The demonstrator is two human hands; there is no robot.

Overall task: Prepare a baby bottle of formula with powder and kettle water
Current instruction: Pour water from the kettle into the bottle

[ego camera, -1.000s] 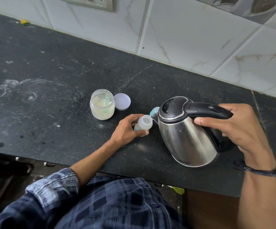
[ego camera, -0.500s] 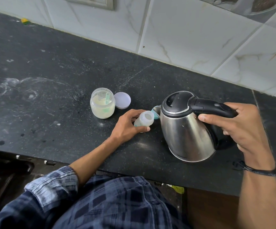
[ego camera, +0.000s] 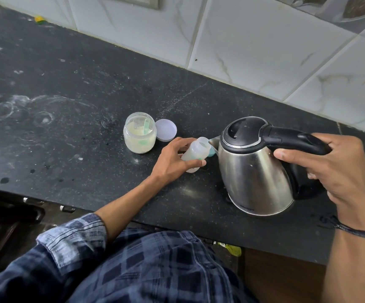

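A small translucent baby bottle stands open-topped on the black counter, leaning slightly toward the kettle. My left hand grips its body. My right hand holds the black handle of a steel kettle, lifted off the counter and tipped left, its spout right at the bottle's mouth. An open jar of pale formula powder with a green scoop inside stands to the left. Its white lid lies beside it. A teal bottle part peeks out behind the bottle.
A tiled wall runs behind the counter, with a socket plate at the top. White powder smears mark the counter's left side. The counter's front edge runs just beyond my checked shirt. A yellow-green scrap lies below the edge.
The kettle has risen and tilted further left, bringing the spout to the bottle's mouth. My left hand has tilted the bottle slightly toward it.
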